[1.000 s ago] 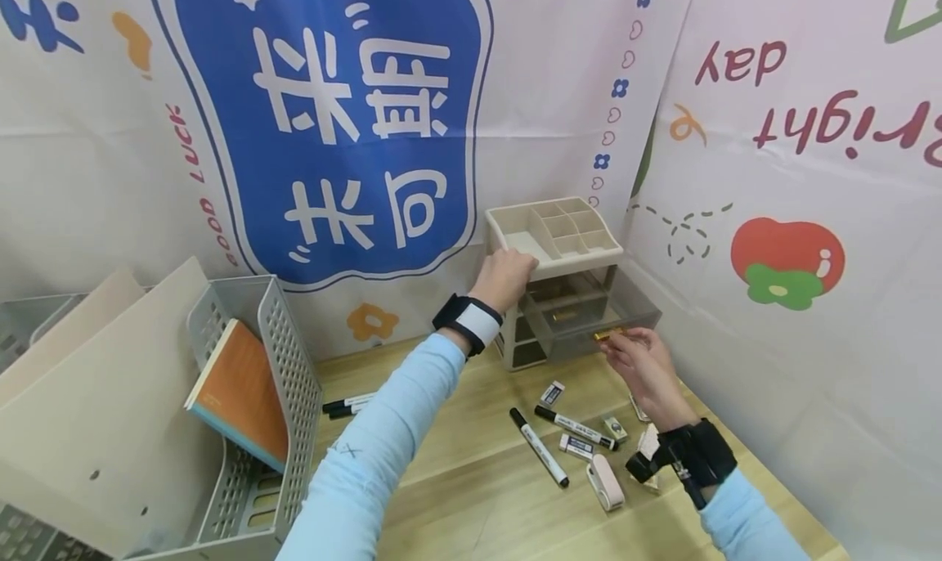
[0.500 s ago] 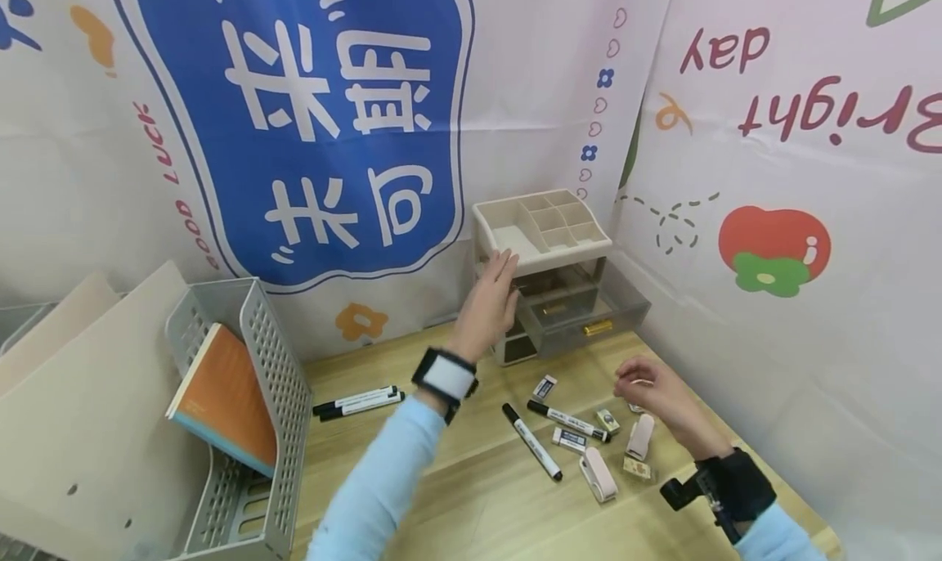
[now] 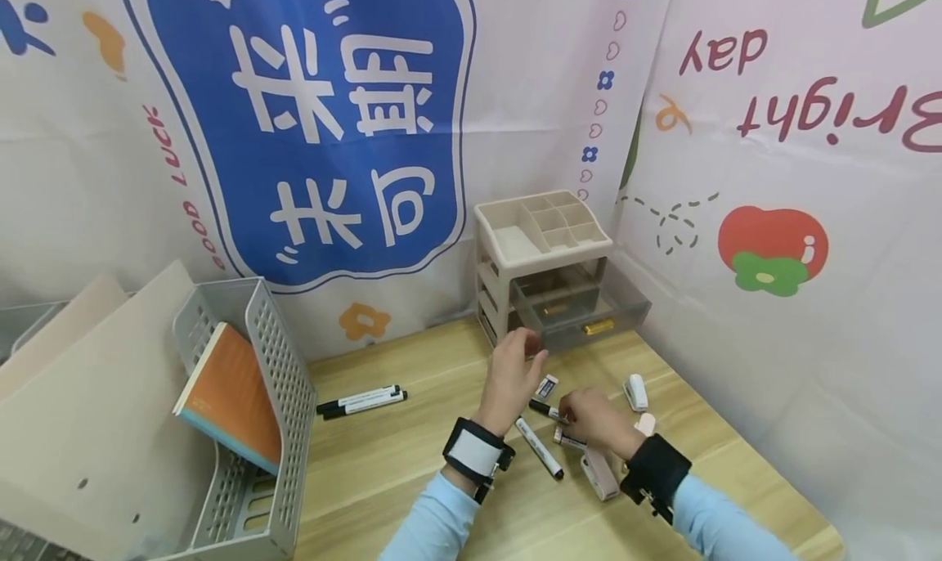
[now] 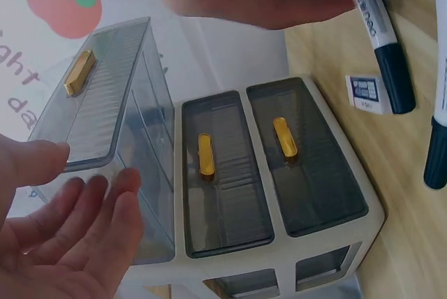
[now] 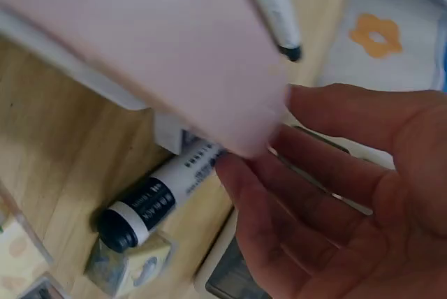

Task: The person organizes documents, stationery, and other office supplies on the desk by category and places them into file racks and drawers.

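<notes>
My right hand (image 3: 598, 418) is down among the stationery, fingers curled at a black-and-white marker (image 3: 543, 409). In the right wrist view the marker (image 5: 190, 173) runs between thumb and fingertips; a pink stapler (image 5: 181, 47) close to the camera hides part of the grip. My left hand (image 3: 509, 377) hovers before the drawer organizer (image 3: 508, 275), fingers loosely bent, holding nothing. The organizer's clear top drawer (image 4: 91, 103) is pulled out, with a gold handle (image 4: 80, 73). Its two lower drawers are closed.
Another marker (image 3: 540, 449), an eraser (image 3: 546, 386) and a white stapler (image 3: 635, 392) lie nearby. Two markers (image 3: 362, 400) lie left of them. A grey file rack (image 3: 275, 356) with an orange notebook (image 3: 239, 397) stands left. Printed cloth walls rise behind and at right.
My left hand has left the organizer's top and come down in front of it. My right hand let go of the drawer handle and moved down and left to the marker. The drawer stays out.
</notes>
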Demonstrator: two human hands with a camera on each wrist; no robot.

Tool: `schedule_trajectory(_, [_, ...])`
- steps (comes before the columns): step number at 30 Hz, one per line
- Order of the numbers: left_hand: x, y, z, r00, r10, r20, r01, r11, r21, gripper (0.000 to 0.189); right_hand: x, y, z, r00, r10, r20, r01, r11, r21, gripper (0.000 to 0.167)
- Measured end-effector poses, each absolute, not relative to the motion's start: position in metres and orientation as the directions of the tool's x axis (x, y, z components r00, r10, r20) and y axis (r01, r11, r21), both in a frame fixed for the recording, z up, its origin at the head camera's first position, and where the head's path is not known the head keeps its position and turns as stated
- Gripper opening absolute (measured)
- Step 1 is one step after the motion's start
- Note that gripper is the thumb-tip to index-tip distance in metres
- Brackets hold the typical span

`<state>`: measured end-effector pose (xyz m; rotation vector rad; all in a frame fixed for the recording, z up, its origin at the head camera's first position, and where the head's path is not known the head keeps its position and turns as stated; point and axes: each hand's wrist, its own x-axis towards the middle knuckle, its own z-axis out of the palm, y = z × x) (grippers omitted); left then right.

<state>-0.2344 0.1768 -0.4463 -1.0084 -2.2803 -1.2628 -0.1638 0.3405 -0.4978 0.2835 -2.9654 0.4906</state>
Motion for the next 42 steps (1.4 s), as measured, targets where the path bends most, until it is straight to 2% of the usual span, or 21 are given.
schedule_trajectory(8, [-0.234,0.176,-0.443,-0.665,0.434,0.607,0.747,0.396,0.535,0.008,-0.167,0.332,-0.517,-0.96,-0.19,0.207,-0.244,0.928,-0.28,0.016])
schedule_trajectory(18, [-0.235,0.175,-0.439,-0.661,0.44,0.608,0.75,0.39,0.534,0.007,-0.164,0.328,-0.514,-0.947,-0.234,0.221,-0.284,0.931,-0.23,0.019])
schedule_trajectory(26, [-0.237,0.175,-0.44,-0.655,0.447,0.609,0.755,0.404,0.517,0.007,-0.16,0.323,-0.517,-0.956,-0.199,0.216,-0.243,0.948,-0.206,0.023])
schedule_trajectory(34, [-0.236,0.175,-0.44,-0.648,0.446,0.617,0.762,0.399,0.511,0.006,-0.162,0.327,-0.513,-0.953,-0.139,0.271,-0.226,0.919,-0.323,0.019])
schedule_trajectory(38, [-0.236,0.174,-0.439,-0.639,0.441,0.63,0.769,0.399,0.5,0.007,-0.162,0.329,-0.498,-0.939,-0.075,0.334,-0.21,0.898,-0.387,0.02])
schedule_trajectory(42, [-0.237,0.174,-0.438,-0.639,0.442,0.63,0.769,0.394,0.504,0.007,-0.158,0.33,-0.478,-0.946,0.013,0.324,-0.153,0.862,-0.483,0.022])
